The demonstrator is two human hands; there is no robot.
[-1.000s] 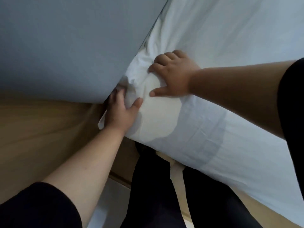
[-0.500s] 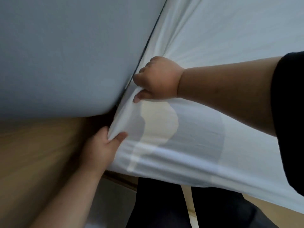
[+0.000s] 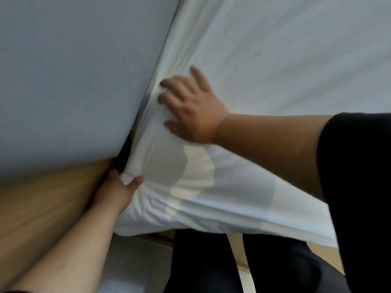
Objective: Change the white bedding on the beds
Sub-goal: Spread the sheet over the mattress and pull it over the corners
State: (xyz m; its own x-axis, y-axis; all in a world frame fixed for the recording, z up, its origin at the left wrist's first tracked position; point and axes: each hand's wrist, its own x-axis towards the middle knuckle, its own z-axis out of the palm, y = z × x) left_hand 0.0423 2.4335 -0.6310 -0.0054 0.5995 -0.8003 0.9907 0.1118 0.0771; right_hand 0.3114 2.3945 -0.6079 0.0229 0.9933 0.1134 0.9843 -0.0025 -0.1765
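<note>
Farthest left, above the left hand, a pale grey-blue wall (image 3: 74, 70) runs along the bed, with a light wooden bed frame (image 3: 42, 204) below it. The dark gap (image 3: 124, 151) between that wall and the mattress is narrow, and it looks like the main obstacle: there is little room for fingers to work the cloth down.

The left hand (image 3: 114, 189) sits low at the mattress corner, thumb and fingers pinching a bunched fold of the white sheet (image 3: 275, 70). Judging from the tight creases fanning away from that pinch, it holds the corner so it can be drawn under or around the mattress edge.

To the right and above it, the right hand (image 3: 192, 106) lies with fingers spread and fairly straight, palm pressed flat on the sheet just beside the wall gap. It probably pins the fabric so the corner pull does not drag the whole sheet off line. The hand is motion-blurred, so its exact finger contact is unclear.

The sheet spreads on across the mattress to the right of both hands, mostly smooth, with its front edge hanging over the side. Below the hands, the person's dark trousers (image 3: 211, 267) stand close against the bed, and a black sleeve (image 3: 355, 187) covers the right upper arm.
</note>
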